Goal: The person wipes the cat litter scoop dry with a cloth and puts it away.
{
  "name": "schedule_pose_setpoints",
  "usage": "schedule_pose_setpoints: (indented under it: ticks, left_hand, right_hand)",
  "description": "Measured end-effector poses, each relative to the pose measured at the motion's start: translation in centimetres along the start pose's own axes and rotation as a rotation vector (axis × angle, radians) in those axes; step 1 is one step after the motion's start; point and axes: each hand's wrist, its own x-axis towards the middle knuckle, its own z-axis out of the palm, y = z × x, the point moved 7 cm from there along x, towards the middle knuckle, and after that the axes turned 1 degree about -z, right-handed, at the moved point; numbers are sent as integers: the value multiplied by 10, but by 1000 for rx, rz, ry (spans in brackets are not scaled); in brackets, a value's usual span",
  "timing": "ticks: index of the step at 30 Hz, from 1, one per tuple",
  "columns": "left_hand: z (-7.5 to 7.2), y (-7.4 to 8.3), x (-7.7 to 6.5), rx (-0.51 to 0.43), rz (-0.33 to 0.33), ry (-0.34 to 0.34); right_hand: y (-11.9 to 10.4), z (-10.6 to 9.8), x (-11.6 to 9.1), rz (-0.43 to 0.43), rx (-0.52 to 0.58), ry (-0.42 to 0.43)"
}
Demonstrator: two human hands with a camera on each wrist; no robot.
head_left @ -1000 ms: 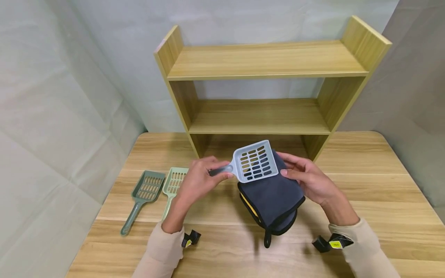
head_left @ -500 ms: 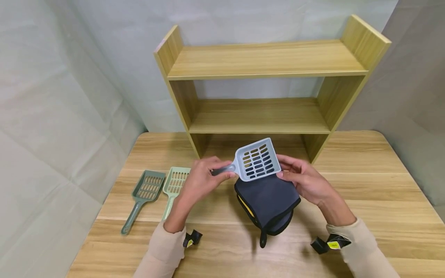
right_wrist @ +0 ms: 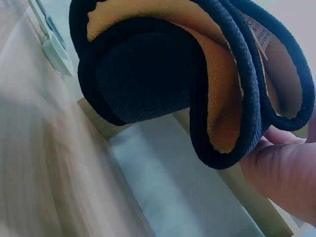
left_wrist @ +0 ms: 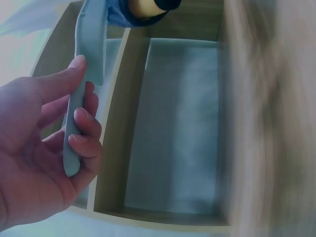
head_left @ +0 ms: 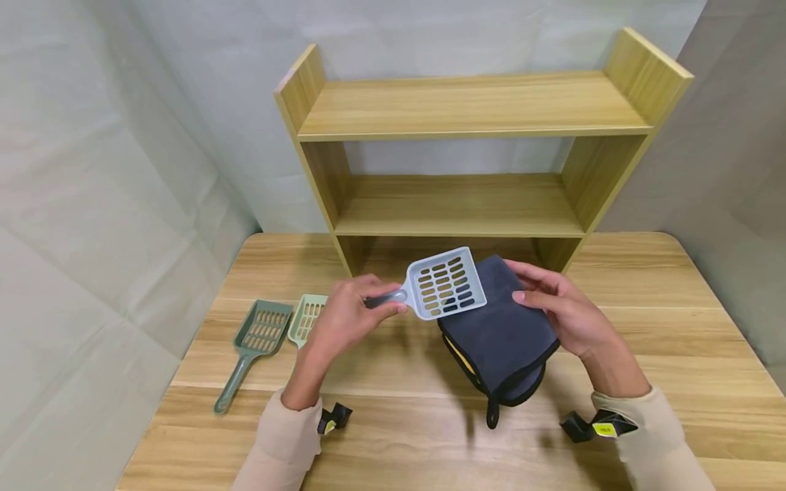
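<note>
Blue-gray scoop (head_left: 446,284) is held above the table (head_left: 393,443), in front of the shelf (head_left: 460,102). Left hand (head_left: 346,312) has its fingers curled round the handle (head_left: 393,297). Right hand (head_left: 568,312) pinches the dark cloth (head_left: 503,327), thumb on top, fingers behind.

Scoop looks like light, stiff plastic; smooth, so maybe a bit slippery. Best grip: handle, near the neck. Thin slotted pan is probably the weaker part. Cloth looks soft and thick, yellow lining (right_wrist: 224,84) inside the folds; should be light, floppy, not fragile. Pinch through all layers or it may unfold.

Scoop's long axis runs left to right, slightly tilted: pan to the right, handle left. Cloth's runs toward the person, loop (head_left: 492,413) at the near end. Scoop overlaps cloth in the head view; can't tell if they touch.
</note>
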Motion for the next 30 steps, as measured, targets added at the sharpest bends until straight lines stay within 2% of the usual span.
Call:
schedule_pose_setpoints:
  ticks: [8, 15, 30]
  left_hand:
    - [-5, 0, -1, 41, 15, -6]
    - [-7, 4, -2, 73, 40, -27]
    - [0, 7, -3, 54, 63, -118]
  right_hand:
    - [-7, -6, -5, -31, -8, 25]
    - [-7, -11, -5, -23, -58, 64]
    - [-8, -16, -2, -52, -114, 139]
